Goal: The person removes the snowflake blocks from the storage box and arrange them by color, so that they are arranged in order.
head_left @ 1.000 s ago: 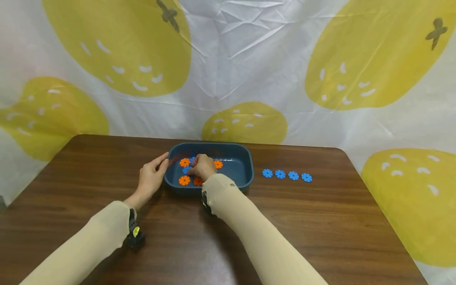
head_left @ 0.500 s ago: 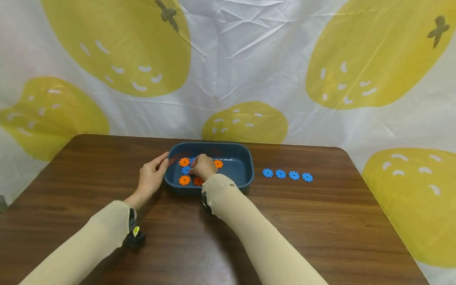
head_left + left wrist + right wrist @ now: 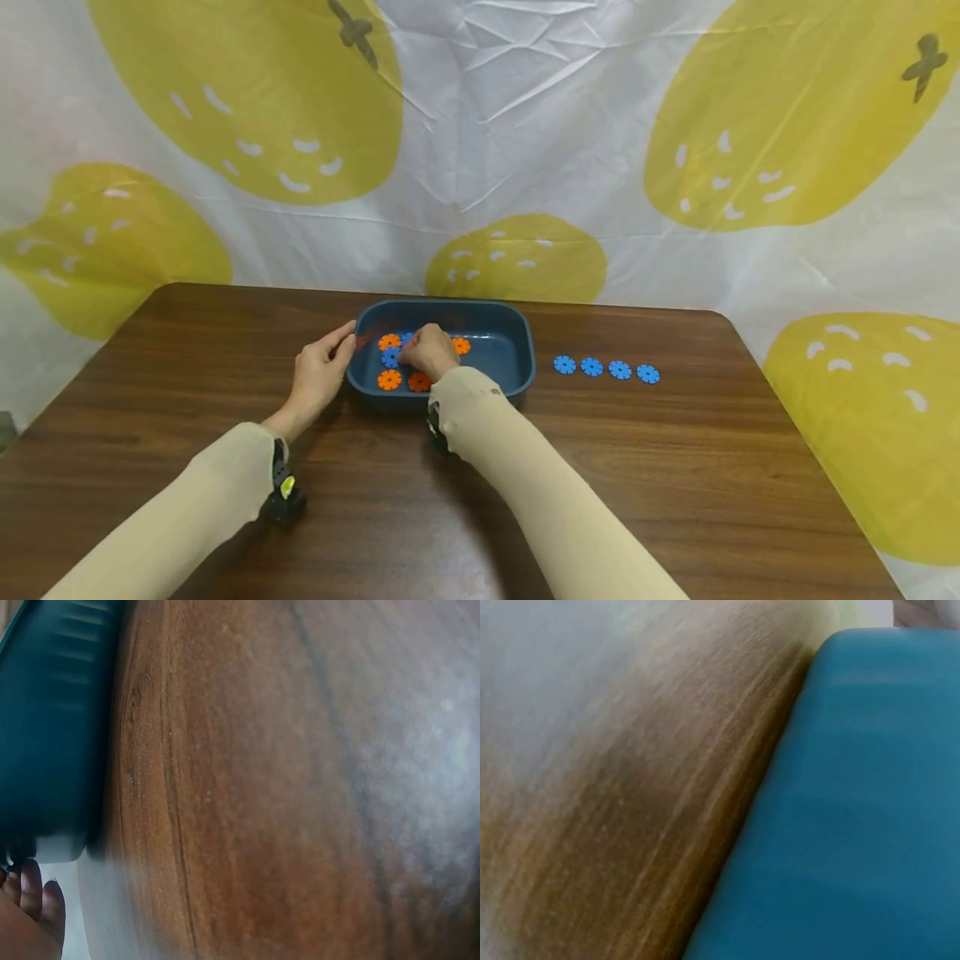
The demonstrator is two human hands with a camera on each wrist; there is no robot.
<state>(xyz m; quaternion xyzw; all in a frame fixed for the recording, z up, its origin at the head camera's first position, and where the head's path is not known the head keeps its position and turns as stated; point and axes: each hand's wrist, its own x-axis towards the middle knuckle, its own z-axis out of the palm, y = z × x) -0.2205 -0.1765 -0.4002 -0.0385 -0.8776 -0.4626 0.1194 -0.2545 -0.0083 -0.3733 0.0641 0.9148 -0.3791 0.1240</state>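
L hand (image 3: 318, 372): fingers approx straight, touching L end of blue bin (image 3: 491, 358) on counter (image 3: 675, 467). R hand (image 3: 431, 352) in bin, fingers bunched nxt to blue disc (image 3: 390, 357); can't tell if gripping. Orange discs (image 3: 388, 380) in bin too, nr it. Row of 4 other blue discs (image 3: 592, 367) on counter, R of bin.

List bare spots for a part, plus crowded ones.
Bare: table right of the blue discs and in front of them, beyond the right sleeve; table left of the left grip; right end of the tray. Crowded: tray's left and middle, with orange discs, more blue discs and the right grip.
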